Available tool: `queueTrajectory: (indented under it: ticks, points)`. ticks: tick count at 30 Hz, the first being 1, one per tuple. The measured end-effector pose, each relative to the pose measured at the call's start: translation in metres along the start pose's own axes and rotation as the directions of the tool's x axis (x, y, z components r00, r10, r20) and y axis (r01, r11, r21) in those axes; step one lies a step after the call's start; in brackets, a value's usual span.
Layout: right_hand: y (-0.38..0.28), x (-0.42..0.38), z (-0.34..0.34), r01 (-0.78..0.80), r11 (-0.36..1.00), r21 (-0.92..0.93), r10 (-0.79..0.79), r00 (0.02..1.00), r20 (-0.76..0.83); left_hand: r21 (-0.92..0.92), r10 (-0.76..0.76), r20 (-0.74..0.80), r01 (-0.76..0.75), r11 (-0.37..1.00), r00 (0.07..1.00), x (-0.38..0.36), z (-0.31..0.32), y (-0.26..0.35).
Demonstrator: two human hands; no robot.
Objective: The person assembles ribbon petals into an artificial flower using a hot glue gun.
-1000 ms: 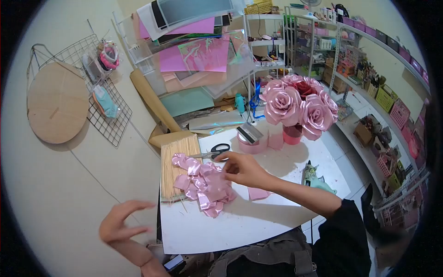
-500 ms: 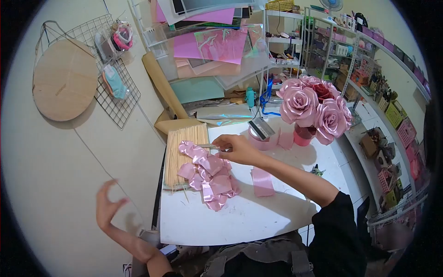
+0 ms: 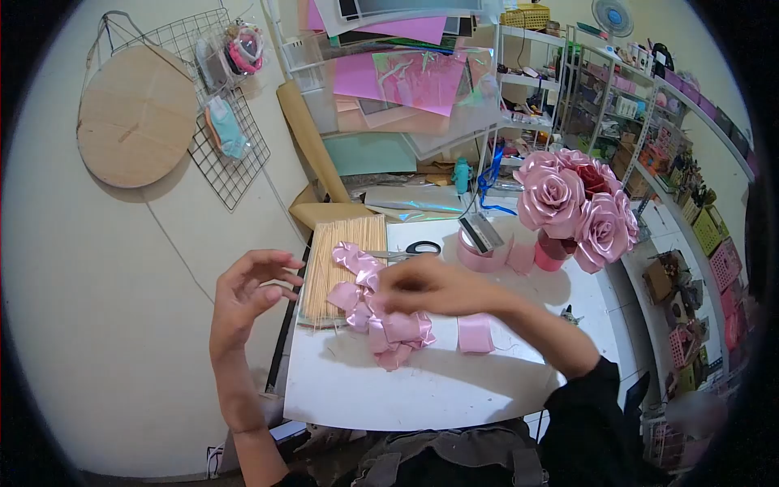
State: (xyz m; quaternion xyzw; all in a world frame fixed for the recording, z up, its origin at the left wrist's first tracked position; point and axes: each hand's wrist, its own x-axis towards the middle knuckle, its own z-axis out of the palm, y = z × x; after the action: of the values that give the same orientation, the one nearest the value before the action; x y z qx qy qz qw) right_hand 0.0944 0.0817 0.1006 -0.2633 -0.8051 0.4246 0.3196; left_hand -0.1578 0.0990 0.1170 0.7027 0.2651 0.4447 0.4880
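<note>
My left hand (image 3: pixel 253 294) is raised to the left of the table with its fingers curved and apart, holding nothing. Smeared by motion, my right hand (image 3: pixel 430 286) hangs over a heap of pink satin ribbon pieces (image 3: pixel 393 333); I cannot tell if its fingers hold anything. Just behind it lie scissors with black handles (image 3: pixel 423 248), their blades reaching over a stack of thin wooden sticks (image 3: pixel 324 260). A separate pink satin piece (image 3: pixel 475 334) lies to the right of the heap.
Pink satin roses (image 3: pixel 552 201) stand in a pink pot (image 3: pixel 550 253) at the table's back right. Beside them is a roll of pink ribbon (image 3: pixel 480 256) with a grey card-like item (image 3: pixel 482 232) on it. Stocked shelves line the right wall.
My right hand has let go of the scissors and moved toward me over the satin heap. My left hand has risen and come closer to the sticks. The view has shifted slightly.
</note>
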Motion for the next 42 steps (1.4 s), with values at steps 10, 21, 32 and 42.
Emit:
queueTrajectory:
  ticks: [10,21,32,42]
  points:
    - [-0.053,-0.097,-0.097,-0.142,0.987,0.075,0.156,0.736,-0.658,0.106,-0.049,-0.098,0.059,0.993,0.994,-0.015,-0.009,-0.003]
    - [-0.083,-0.180,-0.133,-0.624,0.490,-0.609,-0.398,0.461,-0.793,0.974,0.350,-0.124,0.181,-0.133,0.928,-0.028,-0.024,-0.018]
    - [-0.175,-0.301,-0.058,-0.703,0.493,-0.514,0.341,0.699,-0.629,0.662,-0.056,0.037,0.018,0.749,0.998,0.013,0.015,-0.037]
    - [-0.161,-0.280,0.002,-0.854,0.050,-0.519,0.252,0.513,-0.820,0.578,-0.272,0.429,-0.030,0.815,0.861,0.037,0.162,-0.116]
